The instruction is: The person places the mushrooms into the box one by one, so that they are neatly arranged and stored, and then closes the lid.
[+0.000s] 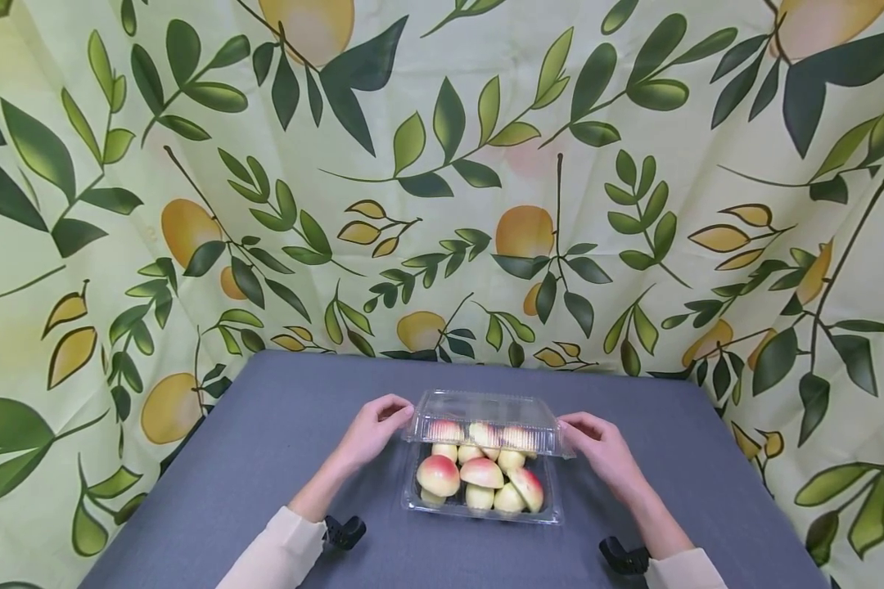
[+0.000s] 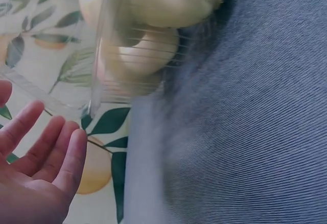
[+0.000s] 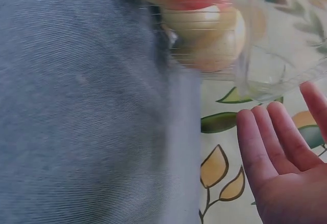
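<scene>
A clear plastic clamshell container (image 1: pixel 442 511) lies on the grey table with its hinged lid (image 1: pixel 486 403) partly raised. Inside sit several mushroom-shaped pieces (image 1: pixel 480 473) with red-and-cream caps and pale stems. My left hand (image 1: pixel 372 429) pinches the lid's left edge between thumb and index finger. On the opposite side, my right hand (image 1: pixel 600 446) pinches the lid's right edge. In the left wrist view, the other fingers (image 2: pixel 75 155) extend beside the clear plastic, and in the right wrist view the fingers (image 3: pixel 254 142) are stretched out the same way.
The grey table (image 1: pixel 302 393) reaches back to a hanging cloth (image 1: pixel 442 221) printed with leaves and orange fruit, which also covers both sides. Dark wrist straps (image 1: pixel 345 532) are worn at both cuffs.
</scene>
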The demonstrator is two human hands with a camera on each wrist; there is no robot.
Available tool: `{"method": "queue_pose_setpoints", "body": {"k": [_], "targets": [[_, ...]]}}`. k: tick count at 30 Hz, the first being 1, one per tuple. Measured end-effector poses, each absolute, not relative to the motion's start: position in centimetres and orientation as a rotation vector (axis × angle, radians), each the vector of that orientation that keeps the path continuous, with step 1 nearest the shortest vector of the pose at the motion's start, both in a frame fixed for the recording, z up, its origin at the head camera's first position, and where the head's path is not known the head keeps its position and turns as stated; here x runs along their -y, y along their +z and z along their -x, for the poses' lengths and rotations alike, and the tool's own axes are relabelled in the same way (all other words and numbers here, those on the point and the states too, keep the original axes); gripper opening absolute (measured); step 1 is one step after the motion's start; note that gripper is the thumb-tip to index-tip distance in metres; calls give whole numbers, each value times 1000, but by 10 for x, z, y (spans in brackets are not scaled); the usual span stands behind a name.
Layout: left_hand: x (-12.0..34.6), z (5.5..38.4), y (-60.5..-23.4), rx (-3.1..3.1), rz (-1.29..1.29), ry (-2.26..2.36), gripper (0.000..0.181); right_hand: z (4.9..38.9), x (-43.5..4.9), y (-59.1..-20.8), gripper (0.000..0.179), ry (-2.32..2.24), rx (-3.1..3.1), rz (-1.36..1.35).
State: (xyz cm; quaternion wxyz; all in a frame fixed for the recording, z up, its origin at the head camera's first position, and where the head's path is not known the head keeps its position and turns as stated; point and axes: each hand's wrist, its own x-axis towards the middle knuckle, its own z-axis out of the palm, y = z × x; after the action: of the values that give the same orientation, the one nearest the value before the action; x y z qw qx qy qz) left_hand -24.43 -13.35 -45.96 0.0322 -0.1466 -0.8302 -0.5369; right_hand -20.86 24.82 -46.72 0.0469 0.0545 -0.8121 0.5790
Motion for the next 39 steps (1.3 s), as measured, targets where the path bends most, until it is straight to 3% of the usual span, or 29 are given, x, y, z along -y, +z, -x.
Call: {"method": "queue_pose_setpoints", "body": {"k": [16, 39], "targets": [[128, 233, -484, 2521, 528, -1498, 8, 196, -240, -492, 29, 1715, 2508, -150], [125, 231, -500, 2543, 504, -1630, 18, 198, -241, -507, 36, 1976, 2448, -255]]}}
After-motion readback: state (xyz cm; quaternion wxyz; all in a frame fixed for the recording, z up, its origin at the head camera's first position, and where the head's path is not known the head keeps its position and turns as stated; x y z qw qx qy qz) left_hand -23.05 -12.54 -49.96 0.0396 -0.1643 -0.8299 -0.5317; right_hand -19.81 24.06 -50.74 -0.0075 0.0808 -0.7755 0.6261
